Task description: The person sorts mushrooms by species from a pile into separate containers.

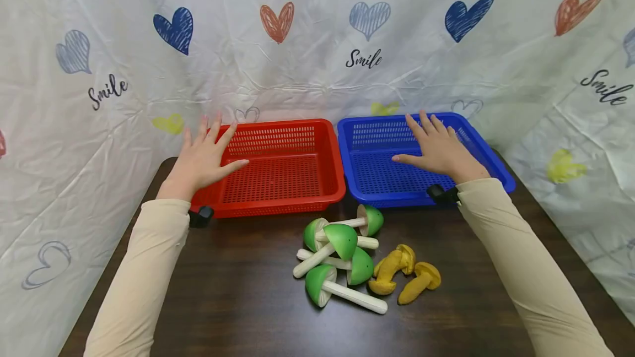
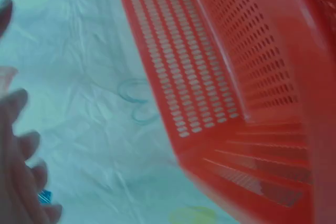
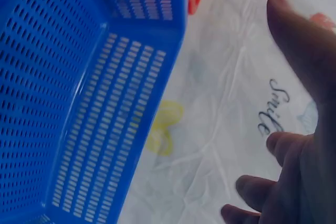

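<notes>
The left grip (image 1: 200,158) hides part of the red basket (image 1: 273,178) behind it; the right grip (image 1: 436,147) covers some of the blue basket (image 1: 382,172). Each wrist view crops its grip. Between the grips, nearer the wearer, green-capped mushrooms (image 1: 342,240) partly hide one another.

The left sleeve (image 1: 144,269) and right sleeve (image 1: 526,258) are plain cream, lightly creased; a small black camera (image 1: 202,217) shows at each wrist.
</notes>
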`<state>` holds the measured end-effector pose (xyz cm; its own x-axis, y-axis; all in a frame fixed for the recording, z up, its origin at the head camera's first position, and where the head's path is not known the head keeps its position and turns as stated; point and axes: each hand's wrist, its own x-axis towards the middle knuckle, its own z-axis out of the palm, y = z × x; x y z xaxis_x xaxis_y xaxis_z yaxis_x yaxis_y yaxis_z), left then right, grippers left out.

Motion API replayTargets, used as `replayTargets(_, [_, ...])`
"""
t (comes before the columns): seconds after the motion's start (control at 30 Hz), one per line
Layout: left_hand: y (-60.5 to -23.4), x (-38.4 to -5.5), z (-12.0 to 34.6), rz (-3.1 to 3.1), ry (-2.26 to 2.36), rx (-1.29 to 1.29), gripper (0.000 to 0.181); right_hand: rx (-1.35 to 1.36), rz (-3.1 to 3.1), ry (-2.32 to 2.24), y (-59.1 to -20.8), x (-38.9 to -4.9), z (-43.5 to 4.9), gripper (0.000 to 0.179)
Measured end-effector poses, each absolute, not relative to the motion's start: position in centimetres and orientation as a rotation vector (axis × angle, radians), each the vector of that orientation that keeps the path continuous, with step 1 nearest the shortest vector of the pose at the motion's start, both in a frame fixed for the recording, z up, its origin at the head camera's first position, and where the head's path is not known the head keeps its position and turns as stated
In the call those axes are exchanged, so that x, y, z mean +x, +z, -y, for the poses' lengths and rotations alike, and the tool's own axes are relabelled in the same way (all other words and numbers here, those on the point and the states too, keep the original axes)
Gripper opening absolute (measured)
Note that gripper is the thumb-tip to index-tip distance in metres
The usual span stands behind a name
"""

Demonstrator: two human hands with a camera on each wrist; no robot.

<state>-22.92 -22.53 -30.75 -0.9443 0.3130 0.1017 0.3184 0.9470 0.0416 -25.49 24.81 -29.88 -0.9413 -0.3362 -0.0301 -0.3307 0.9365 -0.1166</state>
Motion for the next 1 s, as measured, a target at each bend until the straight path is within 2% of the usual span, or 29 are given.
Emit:
replayTargets(0.13, [-31.7, -22.4, 23.7, 2.976, -0.136, -0.504, 0.084, -0.581, -3.041, -0.208, -30.2, -24.5, -24.4, 0.098])
replayTargets(0.53, [-35.3, -20.4, 28.1, 3.002, -0.296, -0.328, 0.076, -0.913, -3.109, -0.279, -32.5, -20.1, -22.5, 0.066])
replayTargets(0.77, [-37.4, -19.5, 29.3, 3.054, -0.297, -0.302, 0.075, -1.150, -2.970, -0.557, -33.0, -17.7, -19.9, 0.050])
replayTargets(1.0, [-38.7, -19.3, 29.9, 3.071, -0.267, -0.296, 0.071, -1.312, -2.720, -0.746, -33.7, -15.6, -17.2, 0.043])
